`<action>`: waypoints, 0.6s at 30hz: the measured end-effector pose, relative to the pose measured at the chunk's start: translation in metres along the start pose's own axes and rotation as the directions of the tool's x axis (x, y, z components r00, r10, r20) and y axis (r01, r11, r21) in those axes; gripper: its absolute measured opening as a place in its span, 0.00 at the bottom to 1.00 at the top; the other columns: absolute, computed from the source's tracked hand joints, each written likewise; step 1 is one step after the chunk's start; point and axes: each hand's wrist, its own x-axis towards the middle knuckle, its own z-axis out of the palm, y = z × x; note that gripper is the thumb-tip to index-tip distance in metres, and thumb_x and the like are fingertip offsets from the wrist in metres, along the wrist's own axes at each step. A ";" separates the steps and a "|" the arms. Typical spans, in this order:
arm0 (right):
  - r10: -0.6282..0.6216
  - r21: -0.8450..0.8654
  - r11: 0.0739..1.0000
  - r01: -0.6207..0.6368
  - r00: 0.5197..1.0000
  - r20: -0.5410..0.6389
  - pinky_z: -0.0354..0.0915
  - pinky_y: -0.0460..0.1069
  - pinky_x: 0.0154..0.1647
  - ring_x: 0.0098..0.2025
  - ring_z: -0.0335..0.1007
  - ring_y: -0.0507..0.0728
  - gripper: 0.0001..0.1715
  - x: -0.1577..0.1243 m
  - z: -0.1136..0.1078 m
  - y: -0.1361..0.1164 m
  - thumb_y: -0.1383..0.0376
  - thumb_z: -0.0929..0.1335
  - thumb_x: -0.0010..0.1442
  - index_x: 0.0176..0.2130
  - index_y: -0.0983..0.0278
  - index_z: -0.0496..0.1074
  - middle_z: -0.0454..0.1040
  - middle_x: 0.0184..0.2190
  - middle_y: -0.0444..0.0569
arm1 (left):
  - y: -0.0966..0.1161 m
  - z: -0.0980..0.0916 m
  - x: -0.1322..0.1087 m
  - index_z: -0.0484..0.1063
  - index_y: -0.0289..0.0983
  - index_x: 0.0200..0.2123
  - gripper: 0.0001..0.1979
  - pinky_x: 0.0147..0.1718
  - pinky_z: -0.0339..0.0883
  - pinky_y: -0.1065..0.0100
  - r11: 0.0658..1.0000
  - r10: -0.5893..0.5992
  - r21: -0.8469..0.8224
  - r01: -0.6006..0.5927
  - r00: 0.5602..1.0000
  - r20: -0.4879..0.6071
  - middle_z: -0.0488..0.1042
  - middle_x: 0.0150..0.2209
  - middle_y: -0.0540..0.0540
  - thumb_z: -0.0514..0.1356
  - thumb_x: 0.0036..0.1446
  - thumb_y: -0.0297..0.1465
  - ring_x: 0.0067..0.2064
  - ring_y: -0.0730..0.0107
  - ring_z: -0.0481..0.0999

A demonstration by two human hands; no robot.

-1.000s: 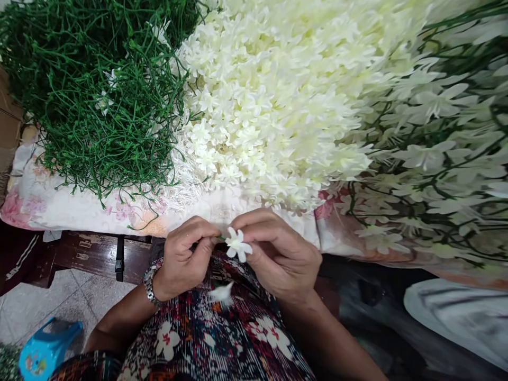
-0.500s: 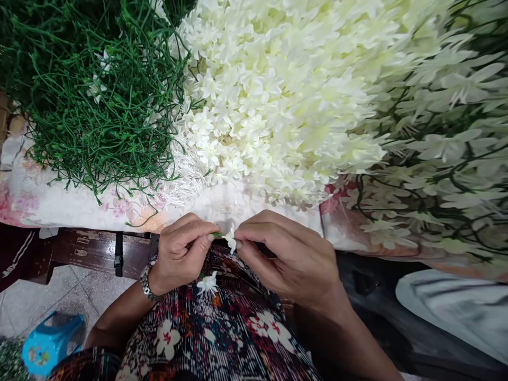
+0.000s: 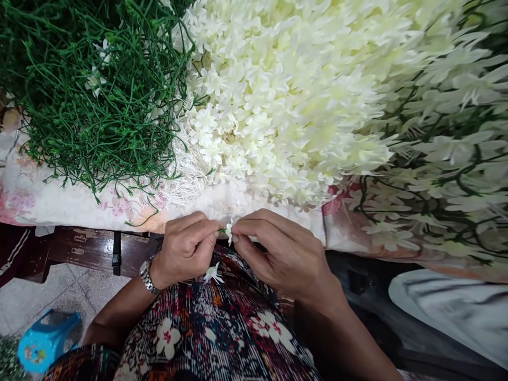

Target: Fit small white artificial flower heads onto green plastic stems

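Note:
My left hand [image 3: 188,247] is closed, with thumb and forefinger pinching a thin green artificial stem [image 3: 223,230]. At the stem's tip sits a small white artificial flower [image 3: 229,233]. Thumb and fingers of my right hand [image 3: 283,256] close on that flower from the other side, so the two hands almost meet. A second white flower [image 3: 214,273] hangs just below my left hand, over the patterned clothing; its stem is hidden. Beyond my hands lie a heap of green stems [image 3: 103,111] and a large pile of loose white blossoms [image 3: 273,106].
Thin white stamens [image 3: 186,182] lie between the two heaps. Finished-looking flower sprays [image 3: 448,201] spread at the right. A floral cloth [image 3: 79,209] covers the work surface. Below are a blue stool [image 3: 43,344], a hanging black strap [image 3: 116,254] and pale fabric [image 3: 448,301].
My hands have come slightly closer together, and the flower now sits nearer my left fingertips with less green showing. The hanging flower has shifted a little right and up.

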 end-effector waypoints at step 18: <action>0.104 0.156 0.983 -0.099 0.994 -0.019 0.63 0.44 0.29 0.30 0.65 0.49 0.08 -0.007 0.019 0.014 0.76 0.63 0.49 0.32 0.66 0.63 0.68 0.25 0.46 | -0.001 0.001 0.007 0.67 0.33 0.23 0.09 0.19 0.54 0.73 0.991 -0.021 0.136 0.009 0.996 0.083 0.61 0.18 0.51 0.49 0.50 0.22 0.21 0.78 0.59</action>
